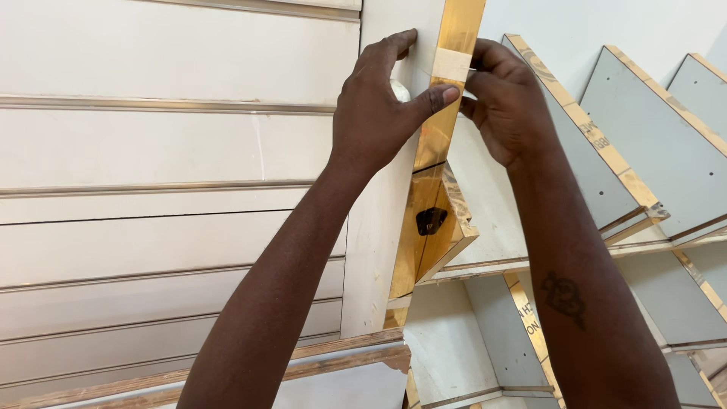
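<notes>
A shiny gold edge strip (438, 140) runs up the front edge of an upright white panel (376, 227). A short piece of pale masking tape (452, 64) is wrapped across the strip near the top. My left hand (379, 106) grips the panel's edge, its thumb pressing on the strip just below the tape. My right hand (506, 102) holds the other side of the same edge, fingertips at the tape. A small black fitting (431, 220) sits on the gold face lower down.
A white slatted wall with metal grooves (151, 189) fills the left. To the right stand several slanted grey-white shelf panels with gold edges (606, 151). A wood-edged board (333, 356) lies below.
</notes>
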